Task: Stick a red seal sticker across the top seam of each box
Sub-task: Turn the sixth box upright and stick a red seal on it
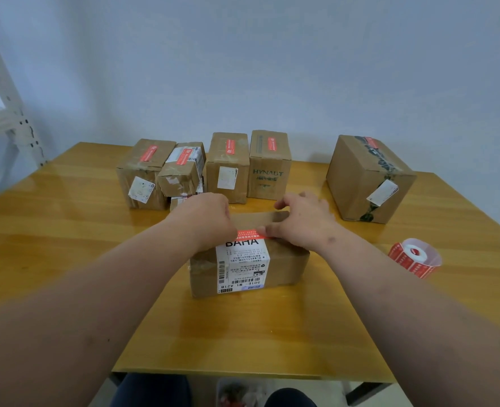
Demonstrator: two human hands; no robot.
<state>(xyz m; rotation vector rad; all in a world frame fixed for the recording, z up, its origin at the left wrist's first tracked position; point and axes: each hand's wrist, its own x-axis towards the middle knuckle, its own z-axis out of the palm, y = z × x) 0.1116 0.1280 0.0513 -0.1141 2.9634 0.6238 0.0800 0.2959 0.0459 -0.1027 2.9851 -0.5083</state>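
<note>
Fingers (265, 230) on sticker (250, 234), sealed boxes (227, 165) behind

Small parcel-packing or storeroom workspace, as in a shipping back room. Evidence: varnished wooden tabletop (67, 230) carrying sealed cardboard shipping boxes (228, 167) with printed address labels and barcodes; roll of red seal stickers (415, 257) near the right edge; white slotted-angle metal shelving (11, 113) at far left; plain pale wall (272, 69) behind, without decoration. Nearest box (284, 265) bearing a large courier label (243, 265).
</note>
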